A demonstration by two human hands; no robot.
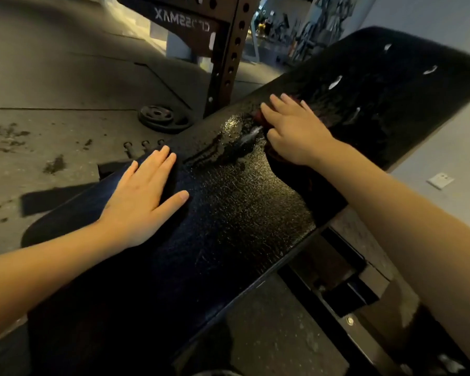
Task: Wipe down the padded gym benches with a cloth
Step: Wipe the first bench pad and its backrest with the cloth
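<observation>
A dark red cloth (257,117) lay bunched under the person's right hand (293,128) on the black, pebble-textured padded gym bench (228,213), only its edge showing beside the outermost finger and a darker fold trailing below the thumb. The right fingers (276,100) were straight and slightly spread, pressing the cloth flat against the pad rather than pinching it. Just off the thumb side of those fingers, a wet, glossy streak (234,134) shone on the upholstery. The left hand (141,196) rested palm-down on the lower part of the same pad, its fingers (160,158) extended and close together, the thumb splayed wide toward the wet patch, gripping nothing. Beyond the right fingertips, the raised backrest carried several small white tears (335,82). Past the left fingertips stood three short metal pegs (144,146), then a stack of round black weight plates (160,118) on the speckled grey rubber floor (52,104), beside a dark perforated steel rack upright (228,55). Under the right forearm ran the black metal bench frame (350,294).
</observation>
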